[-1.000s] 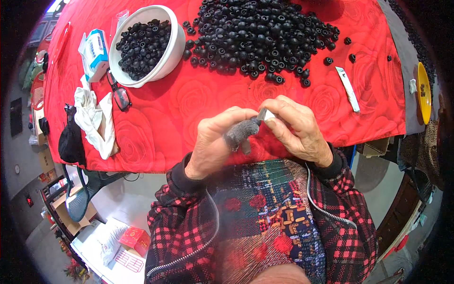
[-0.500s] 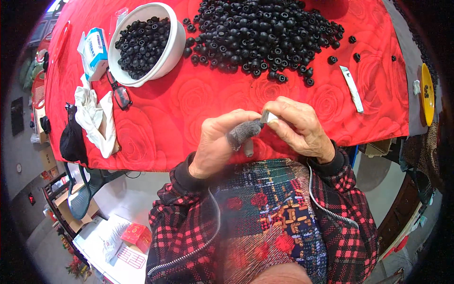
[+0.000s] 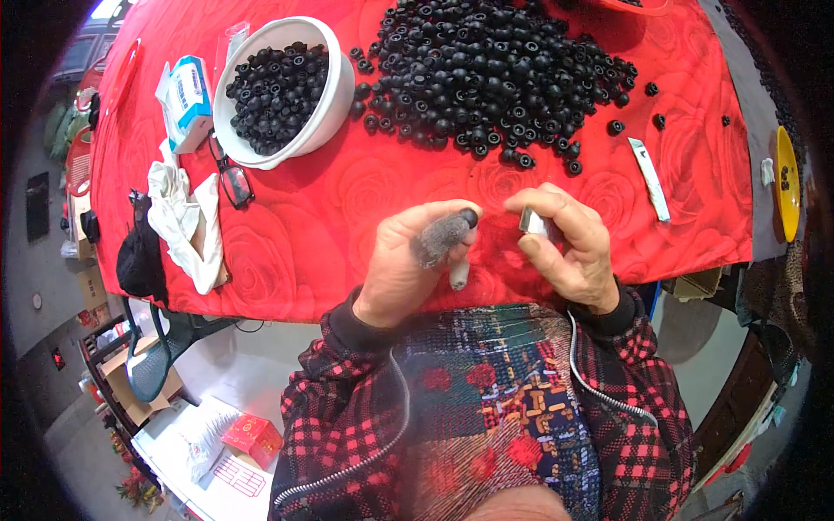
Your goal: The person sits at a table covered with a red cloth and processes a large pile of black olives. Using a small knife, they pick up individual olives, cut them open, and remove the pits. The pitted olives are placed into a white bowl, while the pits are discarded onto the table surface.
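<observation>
My left hand (image 3: 391, 265) wears grey fabric covers on two of its fingers. It pinches a small round black part (image 3: 469, 217) between thumb and covered finger. A short gap away, my right hand (image 3: 575, 247) grips a small flat metal blade (image 3: 530, 222) between thumb and forefinger, its pale wrapped end partly hidden by the fingers. Beyond both hands lies a large pile of similar black parts (image 3: 486, 78). At the left, a white bowl (image 3: 341, 91) holds more of them.
The red tablecloth (image 3: 347, 234) carries eyeglasses (image 3: 234, 184), white gloves (image 3: 187, 230), a black cloth item (image 3: 142, 256) and a blue-white box (image 3: 188, 100) on the left. A slim white packet (image 3: 649, 178) and a few stray parts lie right. Past the edge sits a yellow dish (image 3: 786, 200).
My hands have drawn apart; the blade moved right, away from the black part. The black part now shows at the left fingertips. The whole view has shifted slightly.
</observation>
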### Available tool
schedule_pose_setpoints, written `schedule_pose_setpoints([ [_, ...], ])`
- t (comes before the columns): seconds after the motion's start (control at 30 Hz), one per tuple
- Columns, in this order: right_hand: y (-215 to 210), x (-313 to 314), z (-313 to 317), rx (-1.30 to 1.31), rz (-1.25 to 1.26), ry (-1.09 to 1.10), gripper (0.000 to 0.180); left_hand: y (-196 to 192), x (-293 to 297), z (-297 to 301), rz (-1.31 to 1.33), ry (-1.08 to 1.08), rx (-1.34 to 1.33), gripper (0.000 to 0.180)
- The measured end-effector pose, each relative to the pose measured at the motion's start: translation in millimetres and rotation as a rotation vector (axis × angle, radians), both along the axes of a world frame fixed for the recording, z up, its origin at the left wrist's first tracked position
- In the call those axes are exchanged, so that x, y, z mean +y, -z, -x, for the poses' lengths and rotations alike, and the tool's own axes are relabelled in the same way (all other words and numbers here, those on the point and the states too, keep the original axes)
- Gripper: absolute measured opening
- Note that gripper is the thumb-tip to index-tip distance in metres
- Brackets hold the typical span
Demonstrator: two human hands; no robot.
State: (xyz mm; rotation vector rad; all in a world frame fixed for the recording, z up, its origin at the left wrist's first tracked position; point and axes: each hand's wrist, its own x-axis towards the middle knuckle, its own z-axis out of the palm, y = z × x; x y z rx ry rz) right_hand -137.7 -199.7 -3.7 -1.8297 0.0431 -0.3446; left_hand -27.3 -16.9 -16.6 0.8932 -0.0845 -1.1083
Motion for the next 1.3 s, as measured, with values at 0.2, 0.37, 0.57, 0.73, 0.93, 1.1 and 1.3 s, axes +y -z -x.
schedule_pose_setpoints([
  [0.2,1.0,15.8,-11.1,-0.217,0.171,-0.02,0.041,-4.2,2.0,9.0,-0.047,0.035,-0.046,0.024],
  [0.37,-2.6,19.7,-7.4,-0.237,0.275,-0.028,0.041,-8.6,1.9,9.8,-0.001,0.131,0.014,0.028],
  [0.57,-7.2,22.0,-12.2,-0.252,0.297,-0.041,0.04,-9.5,6.4,11.2,-0.005,0.073,0.011,0.023],
  [0.73,-17.1,17.0,-6.8,-0.248,0.285,-0.089,0.037,-29.9,22.7,-11.6,-0.228,-0.145,-0.491,0.022],
  [0.93,3.6,4.5,-5.4,-0.129,0.317,0.118,0.03,-68.1,40.6,-94.6,-0.376,-0.651,-1.1,0.022],
  [1.1,5.8,7.1,-4.9,-0.082,0.306,0.138,0.028,-80.3,44.8,-92.2,-0.433,-0.546,-0.98,0.025],
  [1.3,-22.3,22.7,-15.5,-0.152,0.255,0.063,0.031,-27.7,13.7,-15.5,-0.119,0.008,-0.104,0.018],
])
